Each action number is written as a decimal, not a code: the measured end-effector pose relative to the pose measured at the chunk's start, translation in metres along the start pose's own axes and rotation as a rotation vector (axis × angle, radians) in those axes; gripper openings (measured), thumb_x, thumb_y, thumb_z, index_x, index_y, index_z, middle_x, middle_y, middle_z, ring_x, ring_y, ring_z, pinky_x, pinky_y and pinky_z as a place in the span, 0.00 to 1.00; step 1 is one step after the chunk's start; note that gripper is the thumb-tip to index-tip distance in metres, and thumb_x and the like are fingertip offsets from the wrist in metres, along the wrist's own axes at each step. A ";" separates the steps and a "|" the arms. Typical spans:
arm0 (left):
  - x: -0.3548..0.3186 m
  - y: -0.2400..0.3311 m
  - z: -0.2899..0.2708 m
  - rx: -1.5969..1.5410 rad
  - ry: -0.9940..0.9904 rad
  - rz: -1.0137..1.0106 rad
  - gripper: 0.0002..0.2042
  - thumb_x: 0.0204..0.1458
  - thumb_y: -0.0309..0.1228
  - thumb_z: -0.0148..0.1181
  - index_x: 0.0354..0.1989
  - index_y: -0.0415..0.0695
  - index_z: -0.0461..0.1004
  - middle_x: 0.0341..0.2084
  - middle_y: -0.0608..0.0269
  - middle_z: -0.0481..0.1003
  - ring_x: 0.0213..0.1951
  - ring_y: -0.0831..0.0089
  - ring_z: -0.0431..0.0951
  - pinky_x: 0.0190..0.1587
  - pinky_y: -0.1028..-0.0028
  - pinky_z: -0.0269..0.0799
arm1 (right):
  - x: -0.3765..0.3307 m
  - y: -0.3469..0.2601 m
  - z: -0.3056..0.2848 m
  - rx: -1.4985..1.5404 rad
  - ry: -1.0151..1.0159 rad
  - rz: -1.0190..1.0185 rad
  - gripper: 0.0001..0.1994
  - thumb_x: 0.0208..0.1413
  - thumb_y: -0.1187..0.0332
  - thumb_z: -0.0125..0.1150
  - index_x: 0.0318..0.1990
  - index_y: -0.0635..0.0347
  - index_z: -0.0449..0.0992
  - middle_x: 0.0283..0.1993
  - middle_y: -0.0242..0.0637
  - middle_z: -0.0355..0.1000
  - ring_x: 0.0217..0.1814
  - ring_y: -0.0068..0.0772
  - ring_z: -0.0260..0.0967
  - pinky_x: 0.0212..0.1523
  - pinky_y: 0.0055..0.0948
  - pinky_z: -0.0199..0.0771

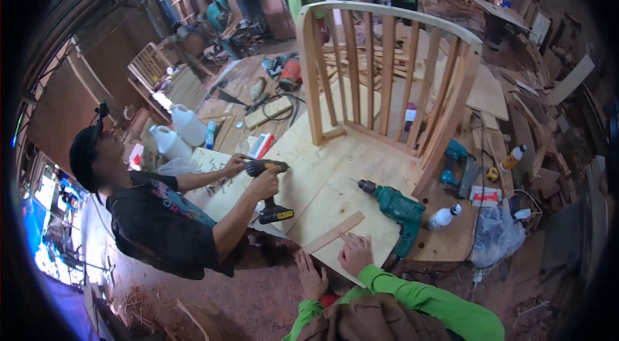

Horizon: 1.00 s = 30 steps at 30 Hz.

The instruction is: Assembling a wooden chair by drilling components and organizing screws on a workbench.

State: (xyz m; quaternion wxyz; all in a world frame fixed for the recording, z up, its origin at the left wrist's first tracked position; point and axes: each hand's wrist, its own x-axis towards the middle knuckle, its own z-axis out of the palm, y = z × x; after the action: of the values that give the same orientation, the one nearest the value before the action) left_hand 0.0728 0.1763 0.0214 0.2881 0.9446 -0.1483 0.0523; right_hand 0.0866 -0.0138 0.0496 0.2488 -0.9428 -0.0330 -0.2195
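Right fingers (347,242), left fingers (306,262) at wooden strip (331,234); undersides hidden, cannot tell if clamped

I have a wooden strip (334,234) lying in front of me, slim, straight and light reddish brown, a shade darker than the pale board (309,180) under it. It rests flat and slantwise, its near end to my left by the board's edge, its far end pointing away rightward.

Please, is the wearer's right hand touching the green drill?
Apart. In the head view, the pale panel shows between the right hand and the green drill.
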 end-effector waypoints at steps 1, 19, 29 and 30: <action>-0.001 -0.003 0.002 0.025 0.003 -0.025 0.42 0.50 0.31 0.60 0.70 0.31 0.44 0.70 0.36 0.45 0.71 0.35 0.42 0.72 0.49 0.41 | 0.000 -0.001 0.002 -0.013 0.002 -0.006 0.07 0.47 0.68 0.59 0.27 0.62 0.74 0.64 0.35 0.68 0.60 0.40 0.67 0.57 0.46 0.61; -0.011 -0.012 0.007 -0.002 -0.007 0.037 0.46 0.43 0.28 0.61 0.71 0.34 0.42 0.71 0.40 0.43 0.72 0.36 0.38 0.73 0.47 0.37 | -0.009 -0.004 0.006 -0.065 -0.112 0.011 0.12 0.53 0.62 0.56 0.40 0.58 0.78 0.68 0.30 0.62 0.61 0.36 0.63 0.61 0.52 0.55; -0.008 -0.012 0.011 -0.028 0.016 0.024 0.46 0.43 0.27 0.60 0.72 0.35 0.42 0.71 0.40 0.43 0.72 0.35 0.37 0.72 0.46 0.37 | -0.002 -0.006 0.004 -0.051 -0.048 0.020 0.09 0.51 0.63 0.58 0.33 0.59 0.76 0.68 0.32 0.64 0.60 0.34 0.64 0.60 0.50 0.58; -0.007 -0.012 0.011 -0.018 0.028 0.034 0.45 0.43 0.27 0.60 0.72 0.35 0.43 0.71 0.40 0.43 0.72 0.35 0.37 0.72 0.47 0.37 | -0.002 -0.005 0.005 -0.041 -0.055 0.020 0.09 0.51 0.63 0.58 0.34 0.59 0.76 0.68 0.32 0.64 0.61 0.34 0.64 0.60 0.49 0.58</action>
State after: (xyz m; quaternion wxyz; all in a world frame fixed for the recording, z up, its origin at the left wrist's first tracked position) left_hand 0.0696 0.1815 0.0043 0.2974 0.9385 -0.1610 0.0690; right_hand 0.0858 -0.0071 0.0469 0.2307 -0.9536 -0.0260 -0.1917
